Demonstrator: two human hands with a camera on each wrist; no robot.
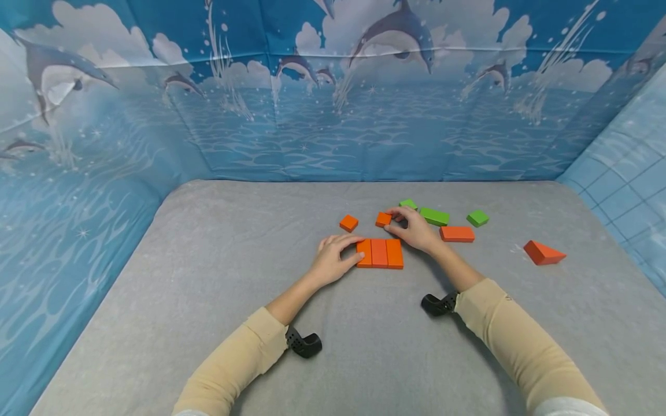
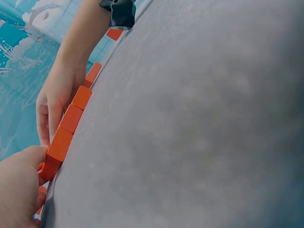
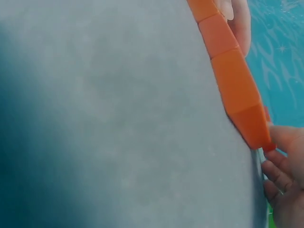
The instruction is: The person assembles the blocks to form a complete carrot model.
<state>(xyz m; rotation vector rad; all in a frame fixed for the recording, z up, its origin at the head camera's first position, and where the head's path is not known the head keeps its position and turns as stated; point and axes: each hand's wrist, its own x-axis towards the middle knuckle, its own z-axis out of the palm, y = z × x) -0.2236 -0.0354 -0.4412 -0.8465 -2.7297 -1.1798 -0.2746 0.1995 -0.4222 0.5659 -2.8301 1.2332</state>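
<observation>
Three orange rectangular blocks (image 1: 379, 253) lie side by side, touching, in a flat row on the grey cloth. My left hand (image 1: 331, 259) holds the leftmost block (image 2: 60, 145), thumb at its near left side and fingers at the far edge. Just beyond the row, my right hand (image 1: 416, 230) pinches a small orange block (image 1: 383, 219) between thumb and fingers. In the right wrist view the row mostly hides that small block. Another small orange block (image 1: 348, 223) lies to its left, apart from both hands.
Right of my right hand lie a long green block (image 1: 434, 216), a small green block (image 1: 477, 218) and an orange rectangular block (image 1: 457, 233). Another green block (image 1: 408, 204) is partly behind the hand. An orange wedge (image 1: 543, 253) lies farther right. Dolphin-print curtains (image 1: 333, 138) border the table.
</observation>
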